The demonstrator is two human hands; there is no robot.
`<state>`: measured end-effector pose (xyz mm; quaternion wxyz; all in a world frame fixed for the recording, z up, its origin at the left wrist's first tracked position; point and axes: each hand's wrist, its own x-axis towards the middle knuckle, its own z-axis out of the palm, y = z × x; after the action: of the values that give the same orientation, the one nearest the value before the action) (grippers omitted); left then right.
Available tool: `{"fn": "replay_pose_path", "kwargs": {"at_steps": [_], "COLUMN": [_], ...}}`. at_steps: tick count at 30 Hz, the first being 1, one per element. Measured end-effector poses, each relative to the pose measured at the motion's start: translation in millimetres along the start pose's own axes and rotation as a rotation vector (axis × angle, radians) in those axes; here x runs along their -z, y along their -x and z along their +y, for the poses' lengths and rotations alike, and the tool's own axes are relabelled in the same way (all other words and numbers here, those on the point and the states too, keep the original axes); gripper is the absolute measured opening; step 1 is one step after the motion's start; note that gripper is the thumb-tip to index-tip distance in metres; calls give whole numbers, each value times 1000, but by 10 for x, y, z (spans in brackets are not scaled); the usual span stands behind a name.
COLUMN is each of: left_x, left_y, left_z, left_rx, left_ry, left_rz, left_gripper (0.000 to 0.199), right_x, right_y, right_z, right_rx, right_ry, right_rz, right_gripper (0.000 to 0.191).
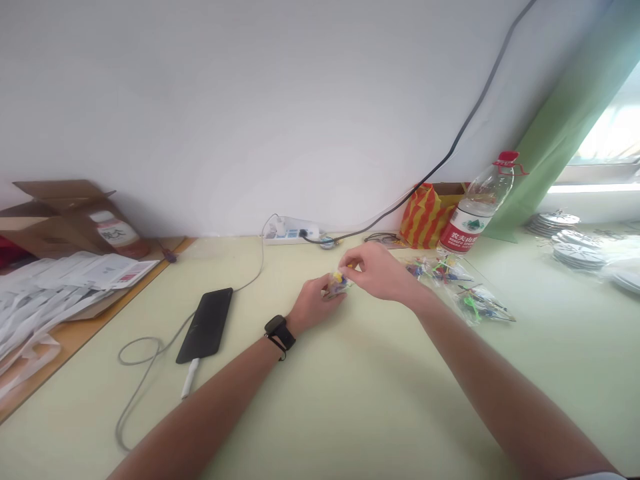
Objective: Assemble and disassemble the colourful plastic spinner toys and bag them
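Observation:
Near the middle of the pale table [320, 400], my left hand [314, 308] is closed around a small clear bag [339, 284] with yellow and blue pieces in it. A black watch sits on that wrist. My right hand [374, 272] is closed in a pinch at the top of the same bag, thumb and index finger together. The bag's lower part is partly hidden by my left fingers. Beyond my right wrist lie several clear bags [477, 303] of colourful small parts.
A black phone [206, 325] with a cable lies left. Behind are a power strip [293, 232], a striped bag [425, 217] and a large bottle [473, 213]. Metal discs [577, 253] stand in stacks at right; a cardboard box [75, 213] and white packets [65, 280] are at far left.

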<state>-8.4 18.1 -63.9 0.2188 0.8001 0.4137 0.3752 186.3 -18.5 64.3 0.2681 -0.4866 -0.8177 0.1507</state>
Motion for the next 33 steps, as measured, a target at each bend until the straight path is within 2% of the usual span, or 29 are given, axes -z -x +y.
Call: {"fn": "replay_pose_path", "kwargs": {"at_steps": [2,6,9,12,16,18,21,22,26,29,33], "left_x": [3,12,8,7,23,39,74,86,124,139,157], "left_y": [2,-3,-10,-14,-14,-18,-32,-38,-54,-54,-59], "left_z": [7,15,-3,-21,7,39,86,98,120,133,150], "left_rx": [16,8,33,56,48,50,40,39,92,105,84], "left_ry": [-5,24,84,163,234,270,347,375,468,517,541], "left_rz": [3,-3,-30,-74,-131,-138,-115,-116,-193,-248,-292], "left_gripper": [20,20,21,32,49,47,41,42,53,48,43], "right_x": [-24,-96,-57,68,187,196,178,171,147,136,117], "right_y": [-12,-39,-30,11,59,65,60,60,64,55,26], "right_z": [-1,39,59,75,112,115,87,77,72,97,153], "right_rx": [3,-116,-125,-75,39,69,56,56,64,57,40], "right_ry": [-64,87,97,30,38,57,60,52,25,-26,-112], "right_rz": [-10,97,118,61,-110,-114,-7,-9,-102,-76,-216], "right_gripper": [16,12,17,21,13,12,13,14,17,21,25]}}
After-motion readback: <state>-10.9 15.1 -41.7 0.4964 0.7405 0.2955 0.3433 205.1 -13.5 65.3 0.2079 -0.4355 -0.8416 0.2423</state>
